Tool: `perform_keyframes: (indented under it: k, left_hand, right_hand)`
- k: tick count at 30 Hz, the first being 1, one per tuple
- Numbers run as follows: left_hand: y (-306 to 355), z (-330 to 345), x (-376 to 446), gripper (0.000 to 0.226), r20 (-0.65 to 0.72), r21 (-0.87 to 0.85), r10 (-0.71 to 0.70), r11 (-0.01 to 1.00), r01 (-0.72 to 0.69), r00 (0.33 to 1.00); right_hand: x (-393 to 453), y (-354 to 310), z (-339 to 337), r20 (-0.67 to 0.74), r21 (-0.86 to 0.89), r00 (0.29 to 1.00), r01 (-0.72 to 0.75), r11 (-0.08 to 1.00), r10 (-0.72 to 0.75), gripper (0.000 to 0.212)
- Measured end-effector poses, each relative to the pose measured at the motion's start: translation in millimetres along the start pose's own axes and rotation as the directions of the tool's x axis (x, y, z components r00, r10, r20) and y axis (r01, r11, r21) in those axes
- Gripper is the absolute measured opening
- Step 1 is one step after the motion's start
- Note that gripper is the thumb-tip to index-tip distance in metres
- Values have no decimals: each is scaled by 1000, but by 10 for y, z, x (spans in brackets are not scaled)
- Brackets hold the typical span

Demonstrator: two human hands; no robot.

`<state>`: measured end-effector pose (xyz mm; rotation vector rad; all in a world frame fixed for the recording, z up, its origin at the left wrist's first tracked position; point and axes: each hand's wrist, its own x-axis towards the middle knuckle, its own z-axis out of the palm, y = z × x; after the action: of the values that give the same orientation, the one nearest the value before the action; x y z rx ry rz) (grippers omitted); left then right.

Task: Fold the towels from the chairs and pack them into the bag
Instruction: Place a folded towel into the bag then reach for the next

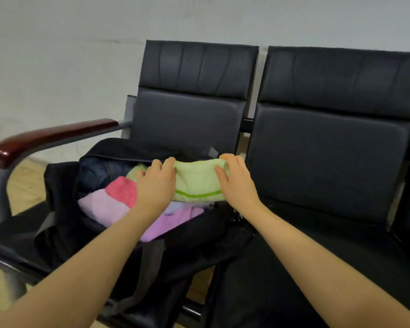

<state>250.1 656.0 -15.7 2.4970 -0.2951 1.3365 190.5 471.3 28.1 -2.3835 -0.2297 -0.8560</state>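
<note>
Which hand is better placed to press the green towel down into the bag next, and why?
Left, narrowly. The left hand holds the green towel over the open bag, beside the pink towel. The right hand holds the end by the bag's far edge, near the empty seat.

Black bag [64, 223] sits on left chair [3, 235]; right chair [317, 256] alongside.

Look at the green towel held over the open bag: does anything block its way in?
Nothing visible blocks it. Both hands, left and right, grip the green towel right above the bag. The bag's mouth is open, and the pink towels already inside lie beneath and beside it.
</note>
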Motion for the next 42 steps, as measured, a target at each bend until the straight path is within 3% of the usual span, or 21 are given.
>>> perform_keyframes:
  k: [5, 8, 11, 16, 19, 22, 27, 31, 34, 37, 42]
  left_hand:
    - [-640, 299, 223, 31, 42, 91, -59, 994, 55, 997]
    - [-971, 513, 423, 21, 133, 150, -90, 986, 69, 987]
    - [-1293, 776, 611, 27, 183, 158, -113, 984, 84, 977]
    - [-1744, 1221, 777, 41, 169, 286, 55, 953, -103, 984]
    - [-1907, 1427, 760, 45, 180, 308, 86, 941, -139, 980]
    - [-2015, 1605, 709, 45, 150, 343, 138, 922, -183, 979]
    - [-2034, 1745, 705, 31, 38, 377, 191, 906, -191, 981]
    - [-2070, 1767, 544, 7, 114, 224, 423, 871, -438, 899]
    - [-2132, 1752, 423, 37, 200, 231, 335, 897, -376, 921]
    - [-2083, 1727, 410, 64, 339, 211, 180, 942, -261, 924]
    - [-1925, 1747, 476, 95, 577, 221, 0, 963, -156, 817]
  right_hand:
    - [524, -125, 655, 100, -70, 994, 41, 997, -34, 28]
    - [835, -132, 1033, 138, -99, 990, 50, 994, -36, 26]
    - [1137, -121, 1394, 180, -83, 983, 60, 995, -45, 23]
    - [1440, -62, 1865, 233, -89, 967, 128, 988, -104, 21]
    - [1455, 35, 2091, 263, -132, 955, 176, 975, -137, 21]
    - [1389, 195, 2325, 319, -321, 940, 229, 919, -123, 25]
    - [1294, 358, 2546, 199, -577, 973, 213, 788, -118, 32]
    - [1280, 364, 2550, 121, -591, 988, 149, 793, -95, 31]
    - [1251, 352, 2517, 167, -538, 956, 292, 790, -240, 33]
    - [1202, 438, 2549, 268, -441, 863, 505, 742, -428, 32]
    - [1129, 498, 2497, 521, -473, 832, 466, 747, -190, 72]
